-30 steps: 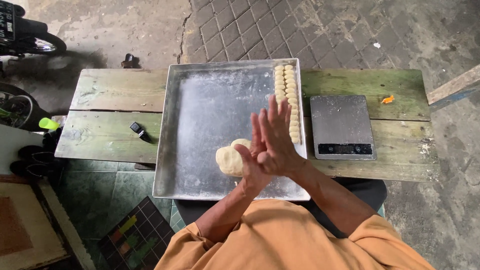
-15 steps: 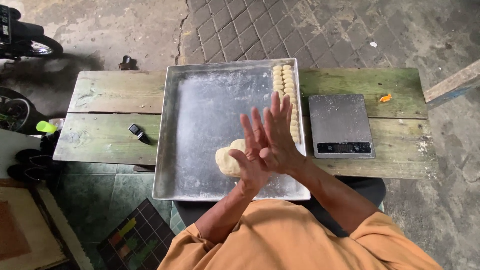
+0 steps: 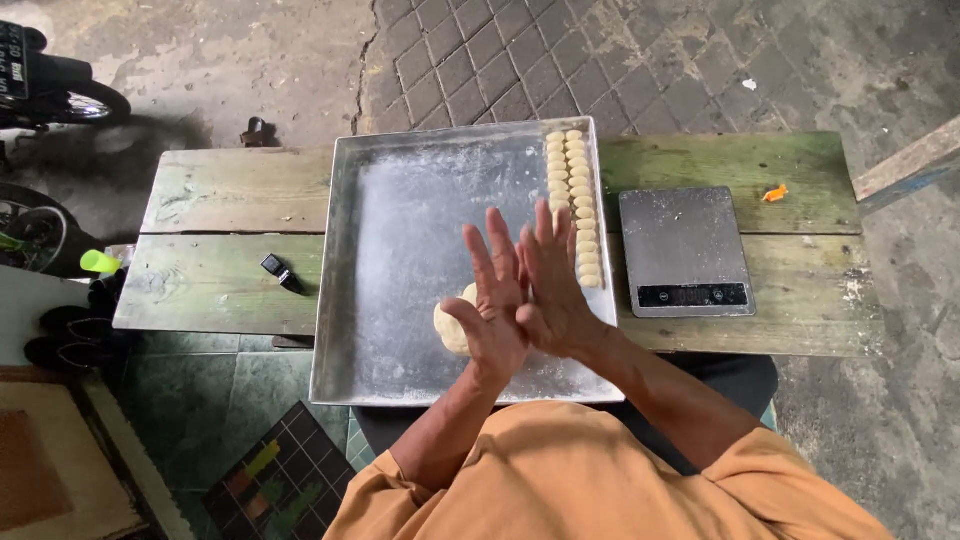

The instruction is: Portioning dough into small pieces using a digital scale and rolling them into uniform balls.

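My left hand (image 3: pixel 492 305) and my right hand (image 3: pixel 553 283) are pressed palm to palm above the near part of a large floured metal tray (image 3: pixel 400 215), fingers spread and pointing away from me. Anything between the palms is hidden. A pale lump of dough (image 3: pixel 452 322) lies on the tray just left of and below my left hand. Two neat rows of small dough pieces (image 3: pixel 577 205) run along the tray's right edge.
The tray rests on a worn wooden plank table (image 3: pixel 225 235). A grey digital scale (image 3: pixel 683 248) stands right of the tray, with a small orange object (image 3: pixel 774 193) beyond it. A small black object (image 3: pixel 277 269) lies left of the tray. A parked two-wheeler (image 3: pixel 45 90) stands at far left.
My palms have slid against each other: the left hand's fingers have moved up beside the right hand's. The dough lump and the rows have not moved.
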